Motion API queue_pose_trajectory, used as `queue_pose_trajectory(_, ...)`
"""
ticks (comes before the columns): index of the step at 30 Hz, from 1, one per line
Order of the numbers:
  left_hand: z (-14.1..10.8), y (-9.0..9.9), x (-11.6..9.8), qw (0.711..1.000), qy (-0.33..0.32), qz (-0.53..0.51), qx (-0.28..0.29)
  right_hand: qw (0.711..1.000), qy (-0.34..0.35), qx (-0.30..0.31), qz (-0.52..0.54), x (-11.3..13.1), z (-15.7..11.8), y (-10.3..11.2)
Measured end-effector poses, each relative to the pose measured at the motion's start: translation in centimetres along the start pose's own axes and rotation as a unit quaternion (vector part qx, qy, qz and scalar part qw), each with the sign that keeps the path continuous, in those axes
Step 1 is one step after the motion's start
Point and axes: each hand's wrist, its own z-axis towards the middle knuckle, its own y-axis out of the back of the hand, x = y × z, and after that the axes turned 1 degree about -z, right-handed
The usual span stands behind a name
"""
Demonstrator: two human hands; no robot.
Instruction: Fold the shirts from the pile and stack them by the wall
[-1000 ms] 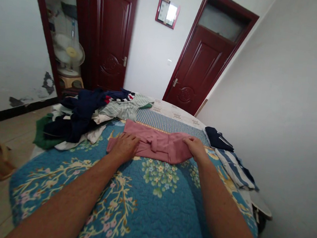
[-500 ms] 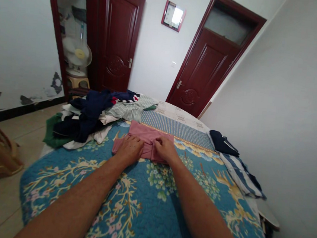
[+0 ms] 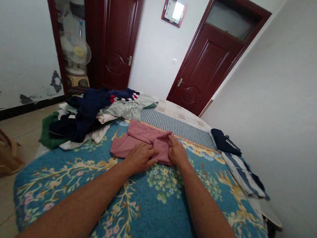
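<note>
A pink garment [image 3: 140, 133], partly folded, lies on the blue flowered bedspread [image 3: 163, 216] in front of me. My left hand [image 3: 141, 157] rests on its near edge around the middle, fingers spread with the thumb pointing right. At the garment's right side, my right hand [image 3: 176, 150] pinches the cloth between thumb and fingers, and the fabric rises a little at its upper right corner. Folds run across the middle of the garment, beside my left fingertips.
A heap of dark blue, green, white and striped clothes [image 3: 88, 108] lies at the bed's left. Folded dark clothing [image 3: 225, 142] and a striped garment [image 3: 244, 174] lie along the right edge. A stool [image 3: 0, 148] stands on the left floor.
My left hand has slid right and towards me along the garment. My right hand has moved right, to the garment's right edge, and the cloth there is spread wider.
</note>
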Motion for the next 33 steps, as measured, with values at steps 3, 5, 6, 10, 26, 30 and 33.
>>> queue_pose_trajectory(3,0.2,-0.6,0.5,0.999,0.023,-0.036,-0.023,1.0,0.019,0.006,0.01,0.3,1.5,0.2)
queue_pose_trajectory(5,0.4,-0.9,0.8,0.996,0.048,-0.054,-0.05,1.0,0.008,0.004,0.004,0.5,2.1,0.1)
queue_pose_trajectory(6,0.4,-1.0,0.9,0.995,0.057,-0.058,-0.058,1.0,-0.002,-0.005,-0.001,0.7,2.1,-0.1)
queue_pose_trajectory(10,0.5,-1.0,1.0,0.995,0.068,-0.058,-0.054,1.0,0.001,-0.022,-0.008,1.6,1.1,-1.4)
queue_pose_trajectory(26,0.7,0.1,1.0,0.993,0.091,0.023,-0.073,0.998,0.043,0.043,-0.002,4.5,-1.3,-0.6)
queue_pose_trajectory(30,1.0,-0.2,0.6,0.995,0.017,0.024,-0.091,0.996,0.059,0.061,-0.018,5.0,-1.4,-0.2)
queue_pose_trajectory(33,1.0,-1.2,0.4,0.999,0.037,0.024,-0.007,0.995,0.067,0.077,-0.013,4.8,-1.4,-0.2)
